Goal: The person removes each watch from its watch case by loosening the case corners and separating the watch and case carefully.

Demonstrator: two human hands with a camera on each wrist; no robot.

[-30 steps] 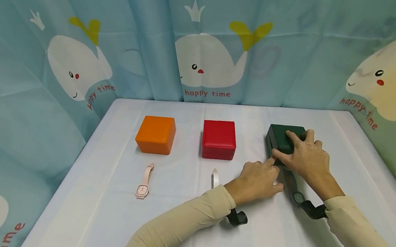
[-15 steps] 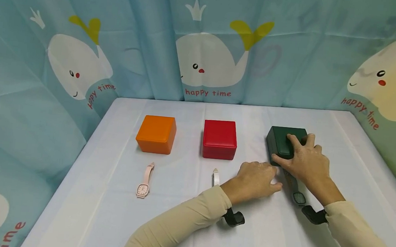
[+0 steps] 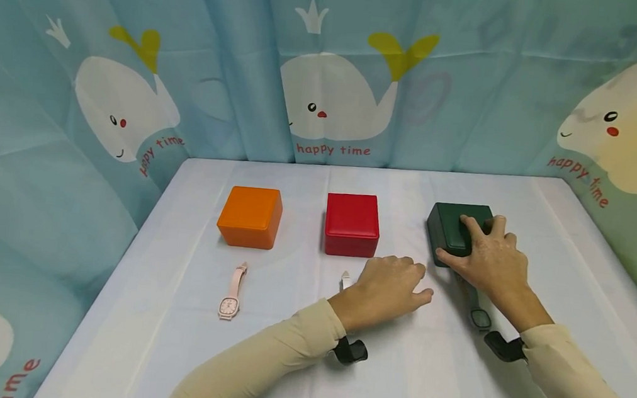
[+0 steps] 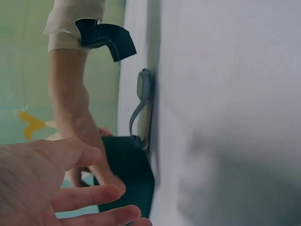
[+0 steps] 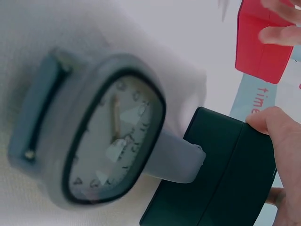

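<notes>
A dark green box (image 3: 445, 226) with a hinged-looking lid sits at the right of the table. My right hand (image 3: 492, 261) grips it from above, thumb at the front left edge and fingers over the top. In the right wrist view the thumb lies at the seam of the green box (image 5: 221, 174). A grey-green wristwatch (image 3: 480, 319) lies just in front of the box, its face large in the right wrist view. My left hand (image 3: 387, 290) hovers left of the box with relaxed fingers, holding nothing. It partly hides a white-strapped watch (image 3: 346, 281).
A red box (image 3: 352, 224) stands at the middle and an orange box (image 3: 250, 216) to its left. A pink wristwatch (image 3: 229, 306) lies before the orange one. The white cloth-covered table (image 3: 170, 338) meets a blue whale-print curtain (image 3: 223, 58) behind.
My left hand has drawn away to the left from the front corner of the green box, where its extended finger was. The right hand stays on the box, almost unmoved.
</notes>
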